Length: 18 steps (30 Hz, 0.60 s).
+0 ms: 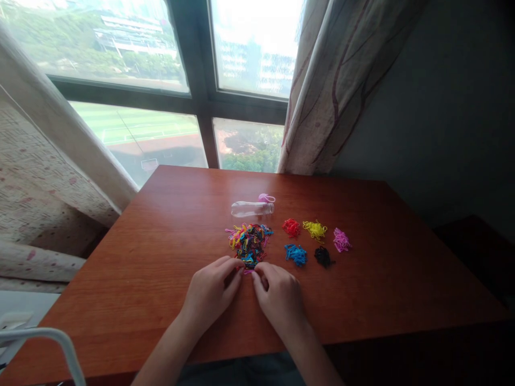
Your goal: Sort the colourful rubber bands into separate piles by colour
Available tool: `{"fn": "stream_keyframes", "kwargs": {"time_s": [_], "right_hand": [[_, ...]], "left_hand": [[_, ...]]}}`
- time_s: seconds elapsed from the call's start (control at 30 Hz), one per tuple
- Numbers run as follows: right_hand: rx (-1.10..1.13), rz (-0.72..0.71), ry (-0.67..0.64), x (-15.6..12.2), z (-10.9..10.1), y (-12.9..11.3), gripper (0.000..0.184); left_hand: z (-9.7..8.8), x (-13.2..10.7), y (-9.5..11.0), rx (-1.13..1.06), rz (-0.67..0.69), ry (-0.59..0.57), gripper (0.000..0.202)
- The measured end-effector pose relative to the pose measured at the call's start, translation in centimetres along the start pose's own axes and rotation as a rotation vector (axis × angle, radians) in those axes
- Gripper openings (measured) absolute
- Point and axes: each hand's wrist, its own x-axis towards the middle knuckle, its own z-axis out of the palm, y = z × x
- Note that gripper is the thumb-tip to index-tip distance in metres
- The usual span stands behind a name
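Observation:
A mixed heap of small coloured rubber bands (249, 242) lies in the middle of the wooden table (161, 241). My left hand (211, 292) and my right hand (279, 297) rest at the heap's near edge, fingertips together, pinching a small pink band (248, 272) between them. To the right lie sorted little piles: red (291, 227), yellow (315, 229), pink (341, 240), blue (296, 254) and black (323, 257). Behind the heap a clear plastic bottle (251, 208) lies on its side with a pink cap (266, 198) next to it.
A window (201, 80) with a dark frame stands behind the table, with curtains (333, 86) on both sides. A white chair back (52, 343) shows at the lower left. A dark wall is on the right.

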Motion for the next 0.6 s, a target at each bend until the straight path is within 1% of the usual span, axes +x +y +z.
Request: {"fn": "stream_keyframes", "kwargs": {"time_s": [0.2,0.47,0.6], "right_hand": [[0.015,0.002,0.020,0.18,0.18,-0.07,0.011],[0.233,0.015,0.084,-0.13,-0.07,0.25,0.014],[0.294,0.050,0.136,-0.69,-0.77,0.88,0.020]], "left_hand": [[-0.03,0.01,0.11,0.005,0.009,0.013,0.016],[-0.12,-0.08,-0.09,-0.021,-0.018,0.076,0.016],[-0.03,-0.09,-0.32,-0.021,-0.029,0.073,0.017]]}}
